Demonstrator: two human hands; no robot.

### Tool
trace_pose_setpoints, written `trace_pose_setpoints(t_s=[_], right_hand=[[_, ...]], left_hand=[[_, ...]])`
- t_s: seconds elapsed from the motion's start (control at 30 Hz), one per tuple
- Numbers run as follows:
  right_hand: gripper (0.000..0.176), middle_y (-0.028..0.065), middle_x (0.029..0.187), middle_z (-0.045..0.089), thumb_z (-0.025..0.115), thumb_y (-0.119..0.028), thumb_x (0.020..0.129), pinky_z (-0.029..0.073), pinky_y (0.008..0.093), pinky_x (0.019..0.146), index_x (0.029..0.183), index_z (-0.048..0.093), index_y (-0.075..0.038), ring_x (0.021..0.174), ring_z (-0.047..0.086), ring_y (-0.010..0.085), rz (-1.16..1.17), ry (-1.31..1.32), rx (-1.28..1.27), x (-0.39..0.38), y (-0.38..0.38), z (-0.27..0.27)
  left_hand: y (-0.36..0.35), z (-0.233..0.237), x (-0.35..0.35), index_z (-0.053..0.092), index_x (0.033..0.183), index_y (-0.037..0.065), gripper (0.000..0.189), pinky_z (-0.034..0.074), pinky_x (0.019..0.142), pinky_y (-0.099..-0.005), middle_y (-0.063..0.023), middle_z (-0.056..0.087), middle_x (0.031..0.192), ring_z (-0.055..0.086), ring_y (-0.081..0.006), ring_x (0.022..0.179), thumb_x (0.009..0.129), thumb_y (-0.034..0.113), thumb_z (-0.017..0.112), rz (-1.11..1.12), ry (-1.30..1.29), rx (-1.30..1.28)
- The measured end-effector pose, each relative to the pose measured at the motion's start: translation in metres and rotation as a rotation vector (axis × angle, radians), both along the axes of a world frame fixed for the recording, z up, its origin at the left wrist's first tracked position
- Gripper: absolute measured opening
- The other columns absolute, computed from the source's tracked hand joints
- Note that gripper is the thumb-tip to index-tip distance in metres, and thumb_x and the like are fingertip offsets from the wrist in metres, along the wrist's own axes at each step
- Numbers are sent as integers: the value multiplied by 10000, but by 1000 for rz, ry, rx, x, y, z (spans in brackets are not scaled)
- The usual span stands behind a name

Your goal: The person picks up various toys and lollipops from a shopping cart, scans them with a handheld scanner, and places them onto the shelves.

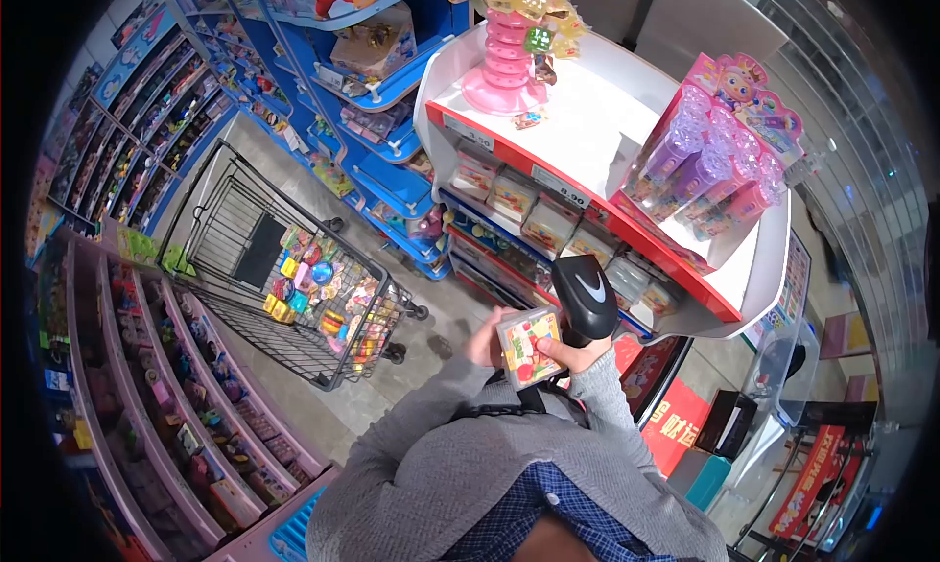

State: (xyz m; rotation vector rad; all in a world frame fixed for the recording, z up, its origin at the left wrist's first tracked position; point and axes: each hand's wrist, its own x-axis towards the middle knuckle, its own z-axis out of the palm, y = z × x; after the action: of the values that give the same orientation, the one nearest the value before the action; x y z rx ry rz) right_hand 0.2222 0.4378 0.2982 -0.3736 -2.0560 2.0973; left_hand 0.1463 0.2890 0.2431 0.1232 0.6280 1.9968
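A small flat clear box (531,349) with a colourful printed face is held in front of my chest. My left hand (486,339) grips its left edge. My right hand (578,354) is closed round the handle of a black barcode scanner (586,293), and its thumb rests on the face of the box. The scanner's head points up, away from my body. Just beyond it are the lower shelves of a white and red display stand (607,195), with similar flat boxes (550,221) lined up in them.
A black wire shopping cart (264,195) with colourful packets stands to the left. A pink candy stand (504,77) and a box of purple tubes (695,170) sit on the display's top. Blue shelves (397,141) rise behind; pink shelves (181,396) curve along the lower left.
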Motion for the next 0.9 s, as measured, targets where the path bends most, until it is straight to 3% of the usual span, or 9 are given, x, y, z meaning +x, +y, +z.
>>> trace_pose_setpoints(t_s=[0.07, 0.2, 0.3, 0.43, 0.57, 0.63, 0.73, 0.8, 0.9], right_hand=[[564, 60, 980, 540, 742, -91, 591, 412, 270, 762, 1080, 475, -2, 875, 500, 136, -5, 8, 31, -2, 2, 3], [486, 55, 949, 560, 724, -92, 619, 427, 270, 742, 1043, 503, -5, 848, 522, 129, -59, 22, -44, -2, 2, -2], [446, 49, 909, 570, 714, -93, 632, 436, 270, 725, 1025, 519, -12, 814, 532, 123, -155, 14, -138, -2, 1, -13], [445, 40, 813, 569, 729, -67, 601, 444, 270, 680, 993, 525, -17, 740, 536, 125, -117, 34, -144, 2, 0, -2], [445, 31, 802, 559, 725, -32, 586, 449, 259, 643, 981, 520, -15, 719, 533, 119, -64, 61, 53, 2, 8, -9], [452, 24, 788, 548, 715, -18, 587, 450, 243, 594, 988, 506, -15, 693, 526, 106, -122, -13, -138, 4, 9, -15], [470, 40, 768, 526, 703, -6, 585, 458, 239, 565, 1003, 487, -26, 651, 521, 120, -279, 126, -197, 4, 11, -10], [448, 42, 802, 515, 710, -27, 565, 460, 271, 669, 962, 502, -38, 723, 527, 139, -329, 168, -191, 5, 23, -16], [463, 29, 820, 513, 724, -48, 544, 456, 268, 681, 951, 504, -45, 751, 528, 139, -397, 136, -373, 14, 47, -36]], left_hand=[[-5, 14, -4, 363, 1170, 37, 454, 441, 805, -372, -113, 496, 1079, 512, -211, 965, 843, 351, 364, -63, -127, 77], [-9, 16, 1, 262, 1213, 26, 465, 392, 880, -415, -175, 400, 1172, 446, -278, 1068, 820, 232, 406, -47, 198, -153], [-7, 11, -1, 255, 1189, -5, 420, 391, 872, -444, -199, 394, 1154, 448, -303, 1053, 800, 98, 378, 153, 35, -24], [-9, 12, -3, 272, 1130, -11, 368, 414, 844, -462, -210, 423, 1089, 473, -323, 1011, 787, 10, 404, 309, 118, -64], [-10, 0, -1, 299, 1071, 7, 294, 448, 802, -446, -204, 433, 1057, 492, -305, 985, 807, 36, 426, 316, 261, -137], [-9, -2, 0, 305, 1029, 21, 241, 468, 768, -438, -193, 445, 1027, 506, -305, 958, 828, 67, 429, 342, 135, -80], [-13, 4, -6, 300, 1028, 26, 231, 465, 764, -450, -192, 450, 1018, 509, -309, 947, 836, 72, 420, 387, 49, -164], [-13, 6, -9, 296, 1020, 24, 221, 460, 758, -466, -196, 456, 1009, 512, -313, 938, 841, 84, 411, 453, 58, -151], [-18, 11, -11, 300, 1012, 23, 215, 452, 757, -481, -208, 457, 1018, 508, -319, 941, 838, 89, 409, 505, 70, -135]])
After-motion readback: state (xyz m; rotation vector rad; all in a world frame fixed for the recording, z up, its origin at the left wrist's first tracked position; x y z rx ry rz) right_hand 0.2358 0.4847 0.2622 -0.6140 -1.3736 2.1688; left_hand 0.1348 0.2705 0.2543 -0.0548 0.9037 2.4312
